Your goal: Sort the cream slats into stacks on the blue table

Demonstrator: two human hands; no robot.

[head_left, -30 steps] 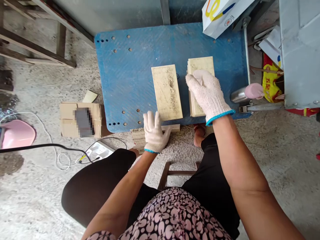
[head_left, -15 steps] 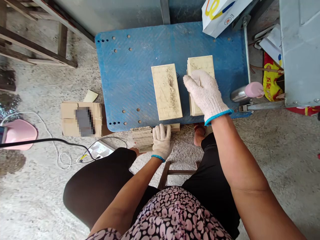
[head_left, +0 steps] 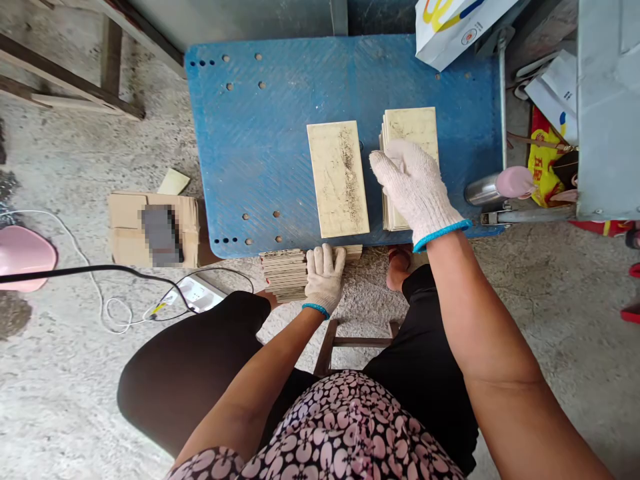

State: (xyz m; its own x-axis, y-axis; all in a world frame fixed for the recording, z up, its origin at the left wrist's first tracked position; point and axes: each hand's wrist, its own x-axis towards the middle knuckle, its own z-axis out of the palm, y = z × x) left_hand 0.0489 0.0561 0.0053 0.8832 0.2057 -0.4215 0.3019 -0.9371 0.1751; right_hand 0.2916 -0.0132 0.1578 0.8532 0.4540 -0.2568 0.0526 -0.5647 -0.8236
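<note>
The white-gloved left hand point(head_left: 324, 277), fingers a bit spread, is on thin tan boards point(head_left: 283, 277) by the blue plastic desk point(head_left: 260, 153); the white-gloved right hand point(head_left: 413, 183) curls over flat yellowish boards point(head_left: 411, 127) piled there; can't tell if either pinches

Light soft, diffuse, fairly bright, apparently from left. Concrete floor point(head_left: 65, 400) palest below and left of left hand point(head_left: 324, 277), nearly washed out; greyer right of right hand point(head_left: 410, 183). Metal panel point(head_left: 270, 20) beyond both hands dim. Small sheen on steel flask point(head_left: 483, 190), right of right hand. Wide lens stretches right forearm point(head_left: 500, 333) toward corner. Pixelated patch point(head_left: 163, 233) left of left hand. Both hands reasonably sharp.
</note>
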